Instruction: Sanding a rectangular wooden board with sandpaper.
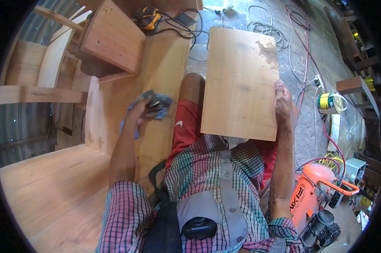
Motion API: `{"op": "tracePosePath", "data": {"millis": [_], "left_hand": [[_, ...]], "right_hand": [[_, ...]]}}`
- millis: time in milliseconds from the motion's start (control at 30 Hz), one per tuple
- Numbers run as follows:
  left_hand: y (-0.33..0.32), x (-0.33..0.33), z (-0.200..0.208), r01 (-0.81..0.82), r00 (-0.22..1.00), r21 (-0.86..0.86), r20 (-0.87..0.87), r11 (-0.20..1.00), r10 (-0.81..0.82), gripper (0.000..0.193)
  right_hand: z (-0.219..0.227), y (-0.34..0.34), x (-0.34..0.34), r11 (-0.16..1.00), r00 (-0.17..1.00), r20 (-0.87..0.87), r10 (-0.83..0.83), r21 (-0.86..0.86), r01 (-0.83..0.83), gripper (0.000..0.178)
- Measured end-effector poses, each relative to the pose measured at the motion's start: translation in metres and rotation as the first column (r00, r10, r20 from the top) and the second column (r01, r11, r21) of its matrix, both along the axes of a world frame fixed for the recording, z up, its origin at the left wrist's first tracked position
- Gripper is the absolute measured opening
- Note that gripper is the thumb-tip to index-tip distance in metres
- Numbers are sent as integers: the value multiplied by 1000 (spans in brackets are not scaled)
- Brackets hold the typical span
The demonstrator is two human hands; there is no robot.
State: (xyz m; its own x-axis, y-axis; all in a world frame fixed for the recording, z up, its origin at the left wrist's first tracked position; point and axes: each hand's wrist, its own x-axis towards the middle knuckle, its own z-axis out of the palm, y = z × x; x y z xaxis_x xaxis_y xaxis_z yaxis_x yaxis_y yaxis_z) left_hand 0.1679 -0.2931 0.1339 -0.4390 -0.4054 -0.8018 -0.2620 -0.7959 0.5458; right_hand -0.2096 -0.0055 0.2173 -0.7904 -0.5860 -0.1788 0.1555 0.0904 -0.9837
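Right grip pinches the wooden board edge-on, probably to leave its face clear; left grip curls round a dark pad, blue rag bunched beside it.

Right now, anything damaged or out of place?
Yes: the board in the right hand has a ragged dark patch near its far right corner, unlike the paler wood around it. Stain or damage, can't tell. A grey cord also lies in untidy loops beyond it.

stained board; blue cloth; dark pad, apparently
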Motion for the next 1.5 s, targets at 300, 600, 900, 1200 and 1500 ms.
{"op": "tracePosePath", "data": {"millis": [300, 600, 900, 1200, 1500], "left_hand": [[-51, 19, 62, 208, 960, -420, 260, 883, -102, 33], [102, -185, 130, 5, 949, -328, -296, 945, -108, 31], [110, -267, 104, -134, 945, -374, -326, 918, 5, 21], [92, -332, 80, 11, 970, -648, -180, 762, -167, 16], [110, -326, 95, 265, 889, -629, -134, 730, -438, 15]], "right_hand": [[-8, 4, -3, 995, 997, -70, 17, 98, -10, 37], [20, 2, 7, 999, 972, 233, -19, -30, 27, 35], [-2, 32, -12, 988, 993, -18, -121, 94, 122, 34], [8, 59, 26, 969, 954, 170, -246, 26, 245, 37], [-14, 87, 31, 954, 949, 161, -272, -80, 288, 35]]}}
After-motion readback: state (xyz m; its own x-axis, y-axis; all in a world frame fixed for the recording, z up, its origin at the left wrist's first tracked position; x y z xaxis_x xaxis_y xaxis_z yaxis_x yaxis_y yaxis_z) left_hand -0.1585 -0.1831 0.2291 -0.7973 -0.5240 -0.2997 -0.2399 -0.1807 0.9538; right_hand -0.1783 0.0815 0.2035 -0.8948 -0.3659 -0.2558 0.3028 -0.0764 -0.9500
